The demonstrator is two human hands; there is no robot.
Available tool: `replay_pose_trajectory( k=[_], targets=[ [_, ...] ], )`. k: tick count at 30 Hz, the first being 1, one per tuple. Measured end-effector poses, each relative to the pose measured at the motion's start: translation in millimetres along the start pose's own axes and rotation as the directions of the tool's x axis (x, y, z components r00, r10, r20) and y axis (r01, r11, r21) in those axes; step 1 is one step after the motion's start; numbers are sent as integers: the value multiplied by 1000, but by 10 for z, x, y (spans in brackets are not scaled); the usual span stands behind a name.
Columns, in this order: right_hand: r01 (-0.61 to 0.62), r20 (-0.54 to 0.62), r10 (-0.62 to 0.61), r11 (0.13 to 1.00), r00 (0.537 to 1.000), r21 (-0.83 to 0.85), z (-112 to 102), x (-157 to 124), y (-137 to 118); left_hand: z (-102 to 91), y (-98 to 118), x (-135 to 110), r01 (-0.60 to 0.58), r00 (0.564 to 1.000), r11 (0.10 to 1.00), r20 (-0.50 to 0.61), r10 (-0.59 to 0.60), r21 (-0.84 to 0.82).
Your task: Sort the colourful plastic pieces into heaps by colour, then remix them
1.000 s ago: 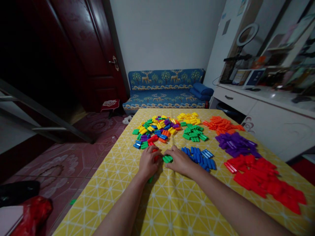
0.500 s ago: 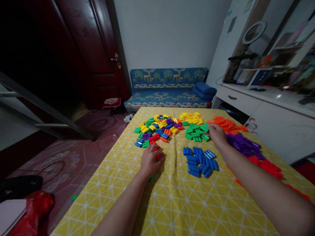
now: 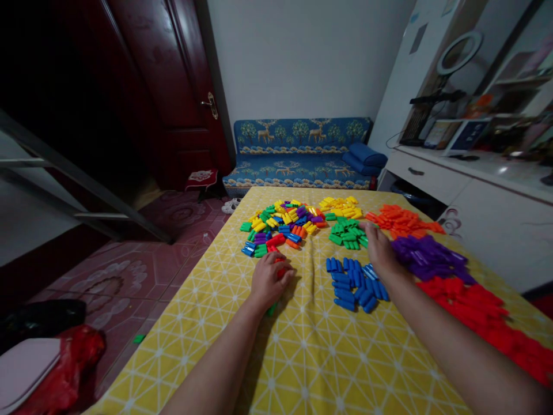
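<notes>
My left hand (image 3: 268, 281) rests low over the yellow patterned tablecloth, its fingers curled around a red plastic building piece (image 3: 280, 268) that they partly cover. A small green piece (image 3: 272, 310) peeks out below that wrist. Just beyond the fingertips lies a mixed heap of ribbed plastic pieces (image 3: 280, 219) in several colours. On the other side, my right hand (image 3: 380, 249) hovers at the right edge of a green pile (image 3: 347, 234), fingers stretched forward and slightly apart, with nothing visible in them. Blue pieces (image 3: 356, 283) lie spread nearer to me, left of the right forearm.
Yellow pieces (image 3: 341, 206) sit at the far side of the table. Orange (image 3: 401, 219), purple (image 3: 430, 257) and red piles (image 3: 470, 308) run down the right side, partly under my right forearm. A blue sofa (image 3: 298, 166) and a white cabinet (image 3: 488, 213) stand around the table.
My right hand has drawn back toward me from the green pile. My left hand keeps its hold on the red piece. The whole view has shifted slightly.
</notes>
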State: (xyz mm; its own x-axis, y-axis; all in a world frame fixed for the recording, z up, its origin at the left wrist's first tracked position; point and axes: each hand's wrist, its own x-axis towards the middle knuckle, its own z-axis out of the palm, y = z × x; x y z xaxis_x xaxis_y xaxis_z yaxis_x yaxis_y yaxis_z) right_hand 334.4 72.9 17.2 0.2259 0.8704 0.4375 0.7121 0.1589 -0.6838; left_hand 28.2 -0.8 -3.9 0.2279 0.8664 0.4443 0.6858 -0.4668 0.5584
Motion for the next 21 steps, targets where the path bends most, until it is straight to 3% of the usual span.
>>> replay_pose_trajectory(
  k=[2,3,5,8,11,13,15,18,21],
  targets=[
    [-10,65,-2,983,998,183,166,-381,-371,-8,3,-2,33,998,994,-44,-38,-100],
    [-61,146,13,943,989,328,254,-580,-557,-18,2,-5,60,994,985,-83,-74,-161],
    [-146,275,14,873,961,466,412,-936,-877,-50,-15,-9,108,968,957,-193,-163,-269],
    [-203,354,23,852,935,483,556,-1264,-1146,-125,-116,-3,136,894,945,-373,-247,-298],
    [-161,347,3,889,938,429,584,-1369,-1213,-189,-323,27,181,858,971,-458,-234,-157],
    [-88,306,-45,909,951,406,566,-1386,-1220,-200,-484,54,252,868,967,-432,-244,-41],
    [-28,272,-89,917,958,398,546,-1398,-1229,-185,-620,77,302,903,951,-338,-266,59],
    [20,252,-132,915,959,403,537,-1417,-1242,-151,-729,93,265,952,951,-198,-233,157],
    [40,223,-150,900,963,435,557,-1425,-1237,-156,-719,93,228,956,967,-212,-201,110]
  ],
)
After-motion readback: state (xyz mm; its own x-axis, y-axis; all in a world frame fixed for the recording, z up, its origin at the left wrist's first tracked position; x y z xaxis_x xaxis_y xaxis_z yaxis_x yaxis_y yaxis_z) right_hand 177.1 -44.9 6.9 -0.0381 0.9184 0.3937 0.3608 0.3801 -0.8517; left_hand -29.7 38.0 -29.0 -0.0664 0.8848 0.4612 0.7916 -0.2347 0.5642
